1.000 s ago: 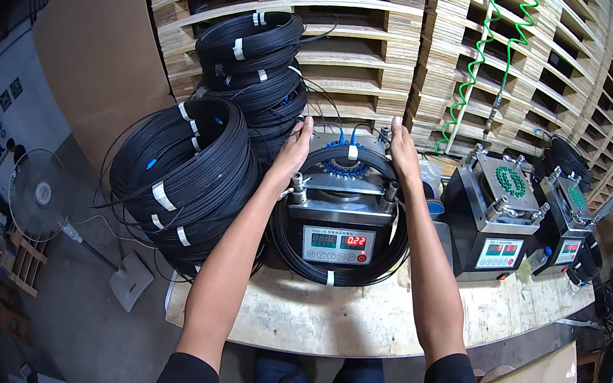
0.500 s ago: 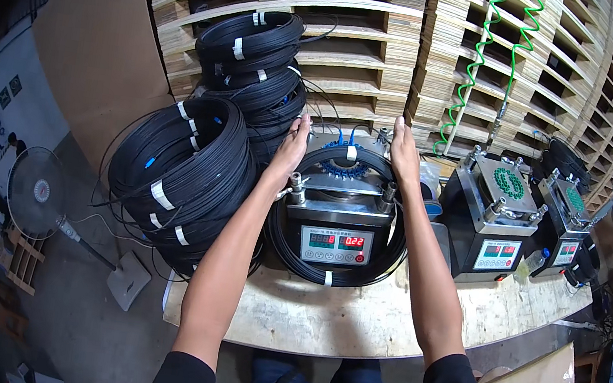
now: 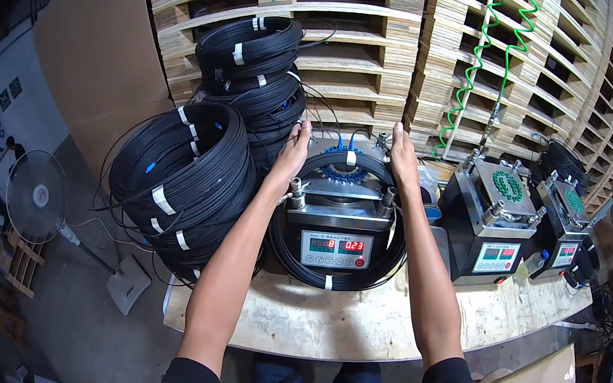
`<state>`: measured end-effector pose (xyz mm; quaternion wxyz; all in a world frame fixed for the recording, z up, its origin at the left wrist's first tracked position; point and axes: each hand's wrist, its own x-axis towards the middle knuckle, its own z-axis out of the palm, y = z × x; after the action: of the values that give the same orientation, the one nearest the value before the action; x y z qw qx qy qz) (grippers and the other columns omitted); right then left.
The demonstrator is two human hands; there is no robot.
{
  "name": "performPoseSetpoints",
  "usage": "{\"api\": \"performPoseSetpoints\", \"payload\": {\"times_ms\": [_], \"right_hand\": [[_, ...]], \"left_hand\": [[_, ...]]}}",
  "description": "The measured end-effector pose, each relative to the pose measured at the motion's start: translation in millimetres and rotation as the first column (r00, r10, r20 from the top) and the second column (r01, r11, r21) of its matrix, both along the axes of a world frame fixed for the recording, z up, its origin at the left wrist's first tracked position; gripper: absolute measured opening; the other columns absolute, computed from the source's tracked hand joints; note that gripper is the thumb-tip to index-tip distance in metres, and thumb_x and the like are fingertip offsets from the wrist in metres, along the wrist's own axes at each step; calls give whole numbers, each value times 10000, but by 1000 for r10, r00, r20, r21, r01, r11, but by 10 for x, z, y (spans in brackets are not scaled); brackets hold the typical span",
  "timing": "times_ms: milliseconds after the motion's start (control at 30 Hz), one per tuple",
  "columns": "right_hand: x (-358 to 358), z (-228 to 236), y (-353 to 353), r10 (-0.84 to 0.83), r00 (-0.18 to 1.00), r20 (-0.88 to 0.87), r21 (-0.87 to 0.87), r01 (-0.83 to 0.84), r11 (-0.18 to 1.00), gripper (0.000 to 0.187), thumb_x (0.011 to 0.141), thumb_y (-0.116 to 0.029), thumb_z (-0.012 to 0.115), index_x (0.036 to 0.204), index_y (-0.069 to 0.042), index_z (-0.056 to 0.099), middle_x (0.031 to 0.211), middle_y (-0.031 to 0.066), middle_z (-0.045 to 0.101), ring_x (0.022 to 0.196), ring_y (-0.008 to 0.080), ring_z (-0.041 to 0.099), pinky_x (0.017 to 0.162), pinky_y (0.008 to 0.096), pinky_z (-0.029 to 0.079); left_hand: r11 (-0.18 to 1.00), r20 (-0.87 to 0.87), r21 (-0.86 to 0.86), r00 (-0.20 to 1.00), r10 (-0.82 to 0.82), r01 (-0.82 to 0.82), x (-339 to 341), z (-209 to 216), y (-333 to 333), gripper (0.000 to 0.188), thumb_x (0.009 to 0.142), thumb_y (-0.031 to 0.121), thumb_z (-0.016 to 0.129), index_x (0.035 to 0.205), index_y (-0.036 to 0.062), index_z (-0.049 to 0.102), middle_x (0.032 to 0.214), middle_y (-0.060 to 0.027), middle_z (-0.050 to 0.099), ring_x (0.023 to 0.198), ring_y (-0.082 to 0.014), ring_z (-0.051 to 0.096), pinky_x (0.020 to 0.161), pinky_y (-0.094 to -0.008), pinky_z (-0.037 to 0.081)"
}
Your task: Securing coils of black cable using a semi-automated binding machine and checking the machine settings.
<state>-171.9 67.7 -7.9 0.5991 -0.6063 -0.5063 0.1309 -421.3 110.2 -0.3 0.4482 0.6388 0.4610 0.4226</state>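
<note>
A coil of black fibre-optic cable (image 3: 329,280), tied with white tape, hangs around a polishing machine (image 3: 301,220) in front of me. Two blue-ended leads run to the ring of blue connector holders (image 3: 347,175) on the machine's top plate. My left hand (image 3: 290,160) lies along the left side of that plate, fingers stretched upward. On the opposite side my right hand (image 3: 403,159) is held the same way, its fingers straight. Both are next to the coil's upper part; whether the palms touch coil or machine is hard to tell. Neither hand is wrapped around anything.
Tall stacks of black cable coils (image 3: 166,196) stand to the left of the machine. Two similar machines with green holders (image 3: 507,185) are on the right of the wooden table (image 3: 289,321). Wooden pallets (image 3: 344,26) rise behind. A floor fan (image 3: 40,195) stands at left.
The red digits on the machine's display have changed. The view has shifted slightly; my hands stay at the machine's two sides in nearly the same pose.
</note>
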Motion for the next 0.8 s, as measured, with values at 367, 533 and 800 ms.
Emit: {"api": "performPoseSetpoints", "payload": {"times_ms": [367, 533, 800], "right_hand": [[-1, 10, -9, 17, 999, 50, -89, -12, 996, 706, 1041, -579, 308, 1203, 52, 581, 1115, 307, 639, 1111, 439, 589, 979, 446, 431], [28, 16, 0, 49, 997, 56, -123, -42, 992, 739, 1039, -596, 309, 1210, 73, 571, 1121, 293, 646, 1107, 384, 604, 997, 401, 421], [45, -18, 38, 59, 998, 15, -106, -58, 993, 702, 1035, -582, 319, 1210, 35, 603, 1145, 334, 632, 1179, 486, 567, 1003, 475, 430]], "left_hand": [[1000, -30, -5, 999, -23, 23, 15, 87, -129, 944, 967, 742, 261, 1529, -16, 297, 1564, -235, 340, 1477, -330, 285, 1197, -379, 215], [999, -50, 13, 998, -33, 34, 7, 71, -102, 931, 967, 742, 254, 1528, 2, 313, 1553, -241, 357, 1476, -339, 287, 1192, -390, 224], [1000, -77, 1, 997, -12, 12, -14, 26, -30, 990, 926, 802, 272, 1541, 28, 325, 1483, -182, 459, 1227, -287, 518, 1089, -354, 346]]}}
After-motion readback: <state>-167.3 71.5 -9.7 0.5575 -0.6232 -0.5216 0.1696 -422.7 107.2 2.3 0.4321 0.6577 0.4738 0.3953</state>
